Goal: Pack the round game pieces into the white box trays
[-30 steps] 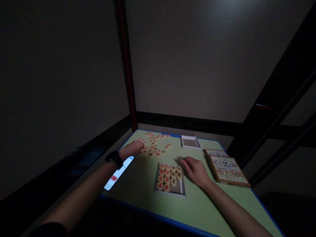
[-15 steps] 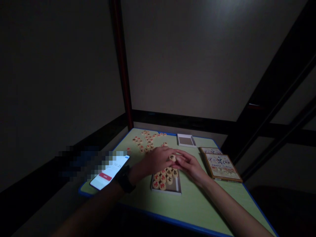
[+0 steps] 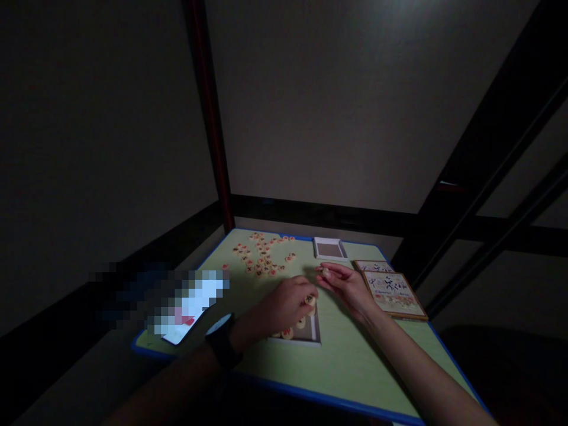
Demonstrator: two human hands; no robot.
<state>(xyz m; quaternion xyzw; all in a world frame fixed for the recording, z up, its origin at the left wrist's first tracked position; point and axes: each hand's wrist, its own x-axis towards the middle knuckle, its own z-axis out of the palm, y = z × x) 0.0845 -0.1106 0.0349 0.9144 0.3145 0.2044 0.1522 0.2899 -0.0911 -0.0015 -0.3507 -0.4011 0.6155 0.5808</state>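
My left hand (image 3: 286, 303), a dark watch on its wrist, is over a shallow open box tray (image 3: 316, 332). Its fingers are closed around a round Chinese chess piece (image 3: 310, 300) with a dark character. Several pieces lie in the tray, among them a red-marked one (image 3: 287, 333); the hand hides most of the others. To the right, my right hand (image 3: 348, 287) is raised above the table, pinching another small pale Chinese chess piece (image 3: 325, 271) between thumb and fingers.
Loose chess pieces (image 3: 261, 263) are scattered over the far left of the green table (image 3: 355, 367), which has a blue edge. An empty box part (image 3: 331, 249) stands at the back. Illustrated Chinese chess boxes (image 3: 394, 293) lie right, and a lit phone (image 3: 195, 307) left.
My hands, together over the tray before, have come apart. The left has lowered toward the tray with a piece; the right has shifted up and right with another piece.
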